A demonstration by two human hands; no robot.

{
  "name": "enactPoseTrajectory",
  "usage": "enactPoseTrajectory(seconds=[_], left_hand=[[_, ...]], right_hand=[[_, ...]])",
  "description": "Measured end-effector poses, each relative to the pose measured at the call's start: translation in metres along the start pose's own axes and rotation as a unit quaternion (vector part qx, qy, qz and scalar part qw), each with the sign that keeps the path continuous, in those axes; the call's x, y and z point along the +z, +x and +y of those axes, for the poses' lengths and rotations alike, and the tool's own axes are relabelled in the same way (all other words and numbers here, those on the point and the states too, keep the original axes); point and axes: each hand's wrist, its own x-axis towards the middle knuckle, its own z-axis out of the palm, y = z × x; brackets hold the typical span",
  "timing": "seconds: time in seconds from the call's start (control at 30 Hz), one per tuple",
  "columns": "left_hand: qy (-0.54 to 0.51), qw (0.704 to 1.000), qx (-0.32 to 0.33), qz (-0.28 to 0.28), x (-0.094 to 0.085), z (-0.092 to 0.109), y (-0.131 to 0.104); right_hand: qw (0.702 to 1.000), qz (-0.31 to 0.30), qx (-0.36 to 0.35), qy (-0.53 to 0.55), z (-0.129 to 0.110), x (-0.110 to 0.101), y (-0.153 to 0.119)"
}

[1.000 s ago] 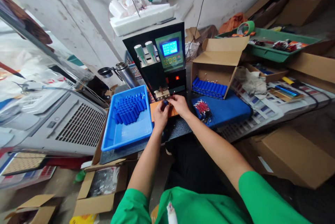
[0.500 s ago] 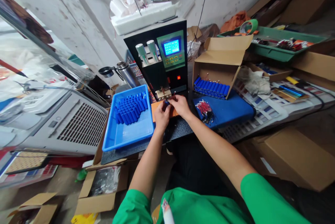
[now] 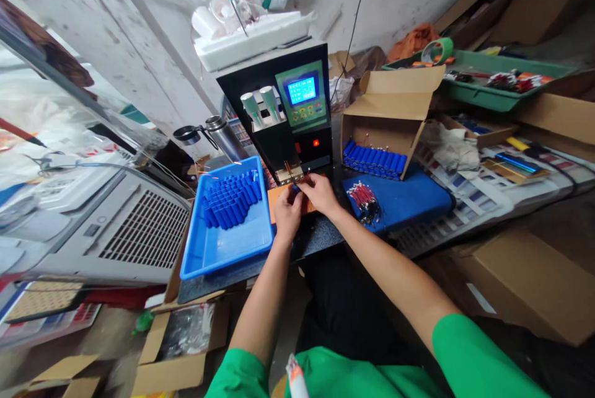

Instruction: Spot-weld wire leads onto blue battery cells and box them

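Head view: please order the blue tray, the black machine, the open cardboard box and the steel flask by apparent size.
1. black machine and blue tray, too alike to rank
2. open cardboard box
3. steel flask

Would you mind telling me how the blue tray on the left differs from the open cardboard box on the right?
The blue tray is plastic, shallow and lies flat; the cardboard box is brown and lies on its side with flaps open. The tray's blue cells fill only its far end; the box's cells form a stacked row at its mouth. Both hold blue cylindrical cells.
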Motion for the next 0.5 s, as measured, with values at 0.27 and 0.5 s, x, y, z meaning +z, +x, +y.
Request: enactPoseTrajectory(seconds=[0.27, 0.5], left_hand=[[-0.007, 1.000, -0.010, 0.001, 0.001, 0.004, 0.000], [0.034, 0.999, -0.001, 0.010, -0.001, 0.011, -0.001]], right_hand=[[0.999, -0.023, -0.013, 0.031, 0.005, -0.003, 0.001], [0.998, -0.056, -0.010, 0.008, 0.003, -0.024, -0.005]])
